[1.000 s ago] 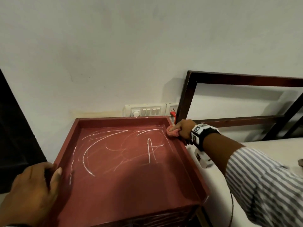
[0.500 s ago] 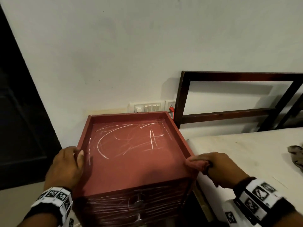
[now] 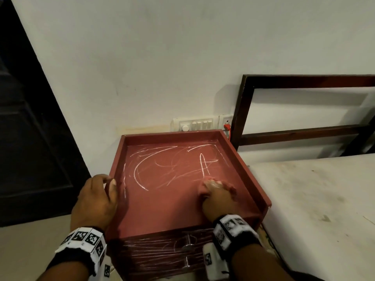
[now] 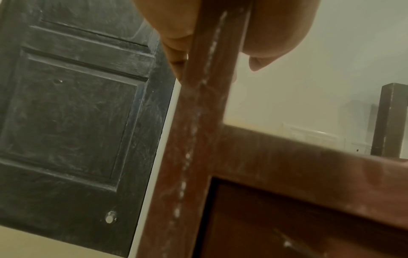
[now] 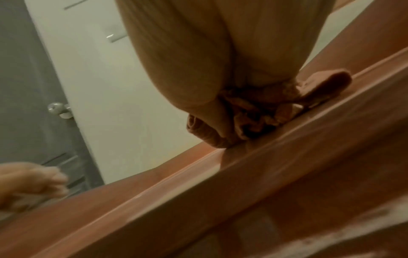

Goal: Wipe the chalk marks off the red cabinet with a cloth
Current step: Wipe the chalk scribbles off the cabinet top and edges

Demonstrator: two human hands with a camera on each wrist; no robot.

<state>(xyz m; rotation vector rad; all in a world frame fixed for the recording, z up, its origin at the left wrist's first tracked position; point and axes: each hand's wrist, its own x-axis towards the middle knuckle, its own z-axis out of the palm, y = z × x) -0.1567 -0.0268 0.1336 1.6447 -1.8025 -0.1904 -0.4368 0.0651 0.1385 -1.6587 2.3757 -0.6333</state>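
Observation:
The red cabinet (image 3: 172,209) has a raised rim around its top, and white chalk marks (image 3: 140,171) cross the far half. More chalk scribbles cover its drawer front (image 3: 162,252). My right hand (image 3: 215,191) holds a bunched pink cloth (image 3: 230,189) against the top, just below the chalk cross. The right wrist view shows the cloth (image 5: 264,111) crumpled under the palm. My left hand (image 3: 97,197) grips the left rim. In the left wrist view the rim (image 4: 203,122) runs between the thumb (image 4: 276,34) and the fingers (image 4: 174,34).
A white mattress (image 3: 314,199) butts against the cabinet's right side, with a dark wooden frame (image 3: 304,82) behind it. A switch panel (image 3: 194,124) and a red plug (image 3: 227,126) sit on the wall behind the cabinet. A black door (image 3: 30,138) stands to the left.
My right hand has carried the cloth from the cabinet's right rim onto the top surface, near the chalk cross. The left hand keeps its hold on the left rim.

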